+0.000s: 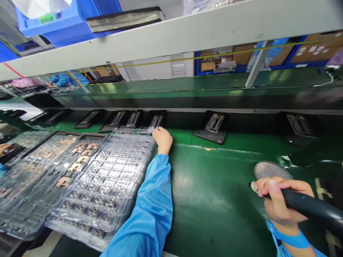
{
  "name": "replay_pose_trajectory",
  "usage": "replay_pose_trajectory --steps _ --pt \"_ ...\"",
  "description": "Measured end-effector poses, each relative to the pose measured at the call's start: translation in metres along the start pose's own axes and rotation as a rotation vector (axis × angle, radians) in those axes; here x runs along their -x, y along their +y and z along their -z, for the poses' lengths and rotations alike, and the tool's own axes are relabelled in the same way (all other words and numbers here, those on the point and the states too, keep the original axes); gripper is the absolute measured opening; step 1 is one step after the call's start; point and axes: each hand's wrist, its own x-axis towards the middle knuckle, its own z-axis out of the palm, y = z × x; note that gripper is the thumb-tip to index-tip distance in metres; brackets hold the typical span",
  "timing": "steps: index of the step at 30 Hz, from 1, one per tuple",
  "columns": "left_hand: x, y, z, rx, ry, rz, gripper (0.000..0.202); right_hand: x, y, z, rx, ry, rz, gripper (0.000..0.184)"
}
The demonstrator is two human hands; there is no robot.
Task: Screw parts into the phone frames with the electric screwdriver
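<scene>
My left hand (162,140) reaches to the far right corner of a clear plastic tray (118,151), its fingers closed together. What lies between those fingertips is hidden. Rows of small metal parts fill the tray's pockets. Just beyond the fingertips, an opened phone body (156,121) lies on a black holder. On the right, my right hand (284,201) is wrapped round a thick black tool (316,207), whose narrow end points left; I cannot tell its exact kind. Behind that hand lies a round dish with a dimpled surface (270,169), partly covered by the fingers.
More phone bodies on black holders, one of them a phone body (214,122), line the green belt's far side. A dark tray of copper-coloured pieces (76,157) lies left. Another person's hand (4,149) shows at the left edge. A white shelf beam (171,34) crosses above.
</scene>
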Motion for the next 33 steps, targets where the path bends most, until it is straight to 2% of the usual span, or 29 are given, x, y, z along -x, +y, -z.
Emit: replay_pose_trajectory --steps 3,7,12,18,22,27,30,33 --pt "-0.005 -0.009 -0.003 -0.038 -0.013 0.016 0.042 -0.01 0.0 -0.005 -0.004 0.021 0.024 0.039" --pt "-0.011 -0.01 -0.004 -0.076 -0.045 -0.041 0.035 -0.034 0.001 -0.015 -0.002 0.039 0.103 0.042" --pt "-0.01 -0.017 0.006 -0.138 -0.052 -0.068 0.049 -0.061 0.002 -0.037 -0.098 0.073 0.09 0.041" --pt "-0.004 -0.015 0.041 -0.187 -0.041 -0.123 0.048 -0.084 -0.015 -0.055 -0.189 0.007 0.137 0.035" --pt "-0.003 -0.008 0.072 -0.228 -0.071 -0.232 0.048 -0.096 -0.02 -0.053 -0.199 -0.045 0.132 0.034" --pt "0.0 0.017 0.097 -0.232 -0.144 -0.323 0.048 -0.109 -0.027 -0.046 -0.233 -0.016 0.097 0.035" --pt "0.016 0.025 0.109 -0.151 -0.216 -0.4 0.045 -0.116 -0.033 -0.042 -0.241 0.018 0.086 0.038" --pt "0.064 0.015 0.116 -0.017 -0.285 -0.505 0.028 -0.126 -0.036 -0.036 -0.244 0.06 0.084 0.042"
